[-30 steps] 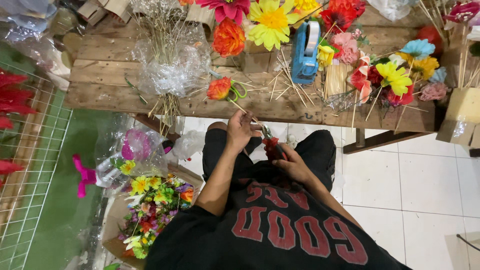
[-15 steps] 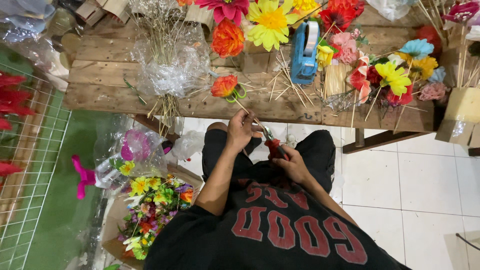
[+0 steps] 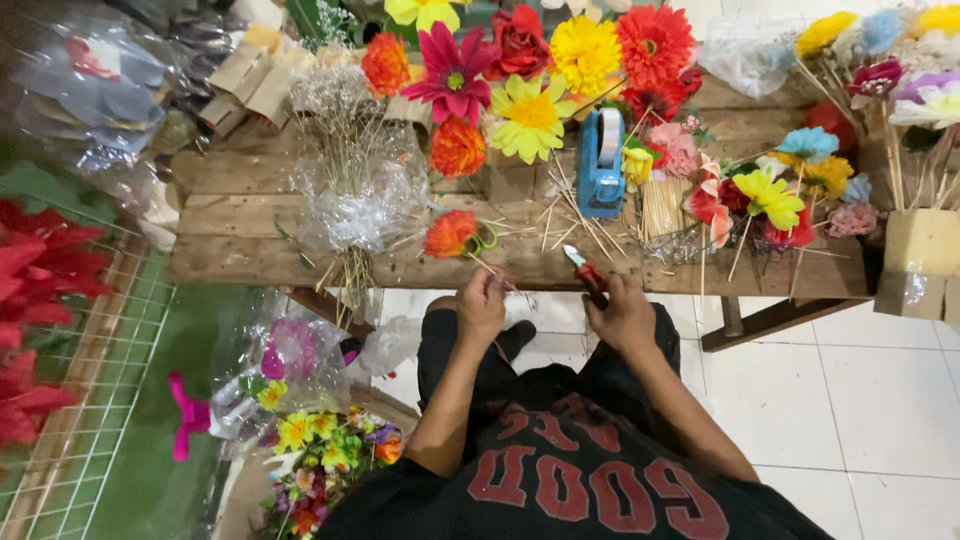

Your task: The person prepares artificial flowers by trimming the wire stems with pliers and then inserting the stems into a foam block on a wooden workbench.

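Note:
My left hand (image 3: 481, 303) is closed on the thin stem of an orange artificial flower (image 3: 450, 234), whose head lies over the front of the wooden table (image 3: 240, 240). A little to the right, my right hand (image 3: 622, 312) grips a red-handled cutter (image 3: 586, 272), its blade pointing up and left toward the table edge. Both hands hover above my lap, just in front of the table. Loose wooden sticks (image 3: 560, 215) lie scattered between the flower and a blue tape dispenser (image 3: 601, 165).
Many colourful artificial flowers (image 3: 530, 60) stand along the table's back and right side. A bunch of dried stems in clear wrap (image 3: 355, 190) lies at left. A wrapped bouquet (image 3: 310, 440) sits on the floor, with red flowers (image 3: 35, 310) and wire mesh (image 3: 70, 440) further left.
The view has shifted, so the table sits lower and closer. My hands stay together with the flower stem and cutter; the orange flower head has risen slightly toward the table.

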